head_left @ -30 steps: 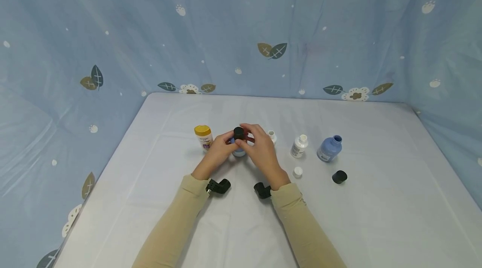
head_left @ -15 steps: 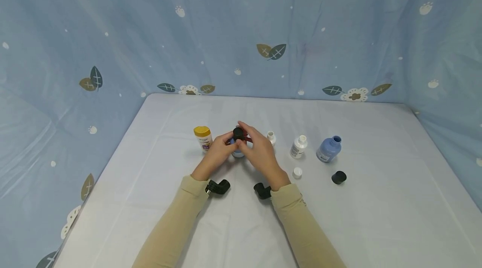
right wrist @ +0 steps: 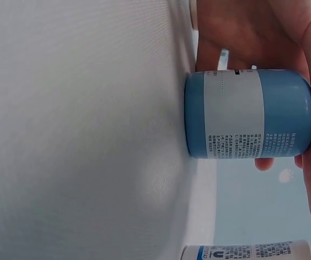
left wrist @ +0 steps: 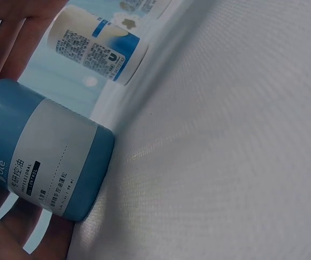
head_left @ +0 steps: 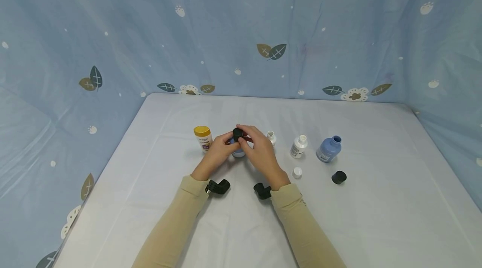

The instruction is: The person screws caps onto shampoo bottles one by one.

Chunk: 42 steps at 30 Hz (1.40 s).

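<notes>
Right hand (head_left: 260, 150) has shifted its fingertips (head_left: 242, 142), pinching the black cap (head_left: 237, 134); left hand (head_left: 217, 150) grips the blue bottle (left wrist: 52, 151).

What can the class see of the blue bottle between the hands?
The blue bottle looks like plastic, squat and round-shouldered, with a pale, printed label. It stands upright on the white tabletop. The left hand holds its body; the right hand pinches the black cap at its top. How tight the cap sits is unclear.
</notes>
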Tool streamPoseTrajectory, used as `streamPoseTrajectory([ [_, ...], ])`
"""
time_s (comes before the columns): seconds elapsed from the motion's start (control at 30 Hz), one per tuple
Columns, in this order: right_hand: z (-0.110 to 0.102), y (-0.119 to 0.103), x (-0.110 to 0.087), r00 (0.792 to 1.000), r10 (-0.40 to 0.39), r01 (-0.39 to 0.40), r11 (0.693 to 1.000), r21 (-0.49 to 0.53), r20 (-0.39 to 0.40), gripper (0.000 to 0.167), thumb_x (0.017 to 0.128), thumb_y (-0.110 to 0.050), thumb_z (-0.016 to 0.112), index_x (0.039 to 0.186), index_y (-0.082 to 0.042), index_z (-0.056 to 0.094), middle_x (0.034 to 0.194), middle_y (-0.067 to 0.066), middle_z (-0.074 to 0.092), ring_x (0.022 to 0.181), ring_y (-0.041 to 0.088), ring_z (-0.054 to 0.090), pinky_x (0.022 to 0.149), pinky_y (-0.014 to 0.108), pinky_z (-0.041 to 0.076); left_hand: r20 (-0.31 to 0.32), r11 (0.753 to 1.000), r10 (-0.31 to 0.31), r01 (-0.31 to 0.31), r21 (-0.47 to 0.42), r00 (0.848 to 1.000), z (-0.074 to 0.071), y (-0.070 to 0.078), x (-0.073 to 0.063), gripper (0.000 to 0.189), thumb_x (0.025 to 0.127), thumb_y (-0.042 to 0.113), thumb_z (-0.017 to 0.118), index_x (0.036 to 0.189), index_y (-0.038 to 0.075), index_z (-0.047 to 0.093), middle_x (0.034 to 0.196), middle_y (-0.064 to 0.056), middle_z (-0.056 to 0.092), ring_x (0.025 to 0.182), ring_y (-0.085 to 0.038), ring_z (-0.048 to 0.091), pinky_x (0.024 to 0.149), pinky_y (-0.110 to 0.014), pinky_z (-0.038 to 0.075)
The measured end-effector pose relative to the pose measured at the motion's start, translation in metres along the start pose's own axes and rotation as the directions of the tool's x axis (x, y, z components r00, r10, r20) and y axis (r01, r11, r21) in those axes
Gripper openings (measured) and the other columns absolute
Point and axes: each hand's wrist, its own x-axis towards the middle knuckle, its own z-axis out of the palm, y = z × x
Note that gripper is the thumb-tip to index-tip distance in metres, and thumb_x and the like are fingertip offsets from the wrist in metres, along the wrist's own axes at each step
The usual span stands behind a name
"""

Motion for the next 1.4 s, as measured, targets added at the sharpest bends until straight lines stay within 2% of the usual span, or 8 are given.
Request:
streamPoseTrajectory([
  [0.17,0.0000,0.0003,0.0002,1.000,0.001,-0.001,1.000,0.011,-0.010,0.038,0.087,-0.015,0.059,0.124,-0.015,0.052,0.119,-0.002,0.051,0.107,0.011,0.050,0.082,0.022,0.045,-0.005,1.000,0.014,-0.014,0.018,1.000,0.0004,-0.0031,0.0001,0.038,0.084,0.037,0.059,0.119,0.023,0.057,0.121,0.004,0.054,0.114,-0.012,0.045,0.095,-0.038,0.034],
  [0.33,0.0020,0.0014,0.0002,0.999,-0.001,0.001,1.000,0.015,-0.035,0.038,0.085,-0.016,0.061,0.122,-0.013,0.054,0.116,-0.001,0.051,0.104,0.011,0.051,0.081,0.022,0.045,-0.004,1.000,0.023,-0.023,0.009,1.000,0.0006,-0.0025,-0.0004,0.038,0.083,0.037,0.059,0.119,0.023,0.058,0.120,0.003,0.055,0.113,-0.013,0.046,0.095,-0.039,0.034],
  [0.7,0.0073,0.0028,-0.0006,0.997,0.000,-0.002,1.000,-0.021,-0.072,0.037,0.083,-0.018,0.063,0.120,-0.014,0.055,0.115,-0.001,0.051,0.102,0.010,0.051,0.080,0.021,0.045,-0.020,1.000,0.004,-0.004,0.010,1.000,0.0016,-0.0043,-0.0001,0.032,0.082,0.036,0.061,0.113,0.027,0.060,0.114,0.008,0.058,0.108,-0.009,0.050,0.092,-0.036,0.038],
  [1.07,0.0069,0.0029,-0.0007,0.998,0.023,-0.024,1.000,-0.018,-0.059,0.039,0.084,-0.019,0.063,0.121,-0.016,0.053,0.116,-0.002,0.050,0.102,0.010,0.050,0.082,0.021,0.044,-0.032,1.000,-0.001,0.001,0.019,0.999,0.0026,-0.0040,0.0009,0.033,0.082,0.039,0.061,0.114,0.029,0.060,0.117,0.009,0.056,0.109,-0.008,0.049,0.092,-0.035,0.038],
  [1.33,0.0071,0.0024,-0.0004,0.998,0.011,-0.012,1.000,-0.020,-0.061,0.040,0.083,-0.017,0.064,0.121,-0.015,0.053,0.116,-0.002,0.050,0.101,0.010,0.051,0.081,0.020,0.044,-0.031,1.000,0.003,-0.002,0.016,1.000,0.0023,-0.0040,0.0011,0.032,0.083,0.037,0.060,0.113,0.026,0.060,0.116,0.006,0.057,0.109,-0.011,0.049,0.092,-0.037,0.038],
  [1.4,0.0070,0.0023,-0.0005,0.998,0.012,-0.013,1.000,-0.021,-0.060,0.040,0.083,-0.018,0.064,0.121,-0.015,0.053,0.115,-0.002,0.050,0.101,0.009,0.051,0.081,0.019,0.044,-0.022,1.000,0.004,-0.003,0.016,1.000,0.0015,0.0009,-0.0009,0.033,0.084,0.036,0.060,0.115,0.025,0.060,0.117,0.005,0.056,0.110,-0.012,0.049,0.093,-0.038,0.037],
])
